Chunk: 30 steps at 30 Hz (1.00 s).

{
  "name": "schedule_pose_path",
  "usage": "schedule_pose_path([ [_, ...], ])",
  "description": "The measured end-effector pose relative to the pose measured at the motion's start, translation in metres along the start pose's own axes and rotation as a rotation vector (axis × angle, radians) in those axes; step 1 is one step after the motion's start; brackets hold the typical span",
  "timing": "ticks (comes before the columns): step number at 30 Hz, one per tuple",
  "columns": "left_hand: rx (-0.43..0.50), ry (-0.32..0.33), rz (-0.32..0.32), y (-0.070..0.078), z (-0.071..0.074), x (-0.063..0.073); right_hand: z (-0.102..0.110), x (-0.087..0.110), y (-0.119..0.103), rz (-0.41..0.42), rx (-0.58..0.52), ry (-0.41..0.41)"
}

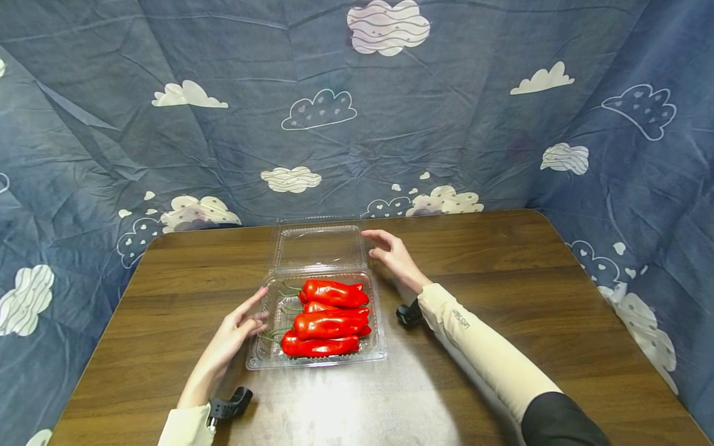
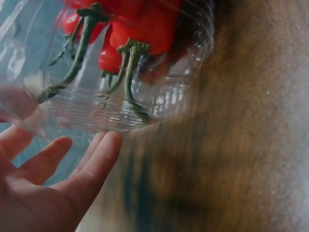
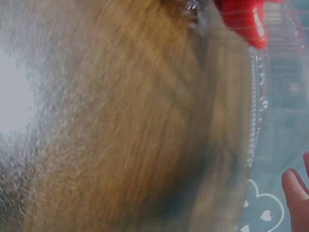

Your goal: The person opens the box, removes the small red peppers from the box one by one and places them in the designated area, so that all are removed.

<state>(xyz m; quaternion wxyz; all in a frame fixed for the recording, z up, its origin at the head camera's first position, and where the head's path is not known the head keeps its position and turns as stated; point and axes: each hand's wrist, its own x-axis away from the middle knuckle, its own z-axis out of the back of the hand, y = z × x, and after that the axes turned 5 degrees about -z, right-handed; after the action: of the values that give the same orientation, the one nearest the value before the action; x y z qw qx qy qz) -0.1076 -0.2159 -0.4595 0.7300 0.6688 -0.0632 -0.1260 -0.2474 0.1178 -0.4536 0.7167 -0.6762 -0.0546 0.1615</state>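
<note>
A clear plastic clamshell container (image 1: 316, 363) lies on the table with its lid (image 1: 320, 248) folded back toward the curtain. Several long red peppers (image 1: 332, 323) with green stems lie side by side in its base, stems pointing left. At the container's left wall is my left hand (image 1: 231, 334), fingers extended. In the left wrist view its fingertips (image 2: 112, 140) come right up to the ridged plastic wall below the stems. My right hand (image 1: 395, 255) reaches to the lid's right edge, fingers loosely bent, index tip at the rim. Only part of that hand (image 3: 297, 195) shows in the right wrist view.
The brown wooden table (image 1: 491, 266) extends to both sides of the container. A blue curtain with white clouds (image 1: 390, 136) hangs behind the table's far edge and along its sides. Black wrist cameras (image 1: 409, 313) sit by both wrists.
</note>
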Motion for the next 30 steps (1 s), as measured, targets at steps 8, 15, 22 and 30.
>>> schedule_pose_path([
  [8,0.019,-0.012,0.006,-0.002,0.002,-0.001,-0.001,0.008,-0.014,0.041,0.027,-0.041],
  [15,0.05,-0.021,0.038,-0.003,0.002,0.001,-0.007,0.02,-0.028,0.068,0.027,-0.134],
  [22,0.054,-0.032,0.038,-0.002,0.003,0.004,-0.02,0.035,-0.039,0.023,-0.053,-0.321],
  [30,0.041,-0.034,0.052,-0.003,0.001,0.005,-0.034,0.05,-0.049,-0.018,-0.028,-0.525],
])
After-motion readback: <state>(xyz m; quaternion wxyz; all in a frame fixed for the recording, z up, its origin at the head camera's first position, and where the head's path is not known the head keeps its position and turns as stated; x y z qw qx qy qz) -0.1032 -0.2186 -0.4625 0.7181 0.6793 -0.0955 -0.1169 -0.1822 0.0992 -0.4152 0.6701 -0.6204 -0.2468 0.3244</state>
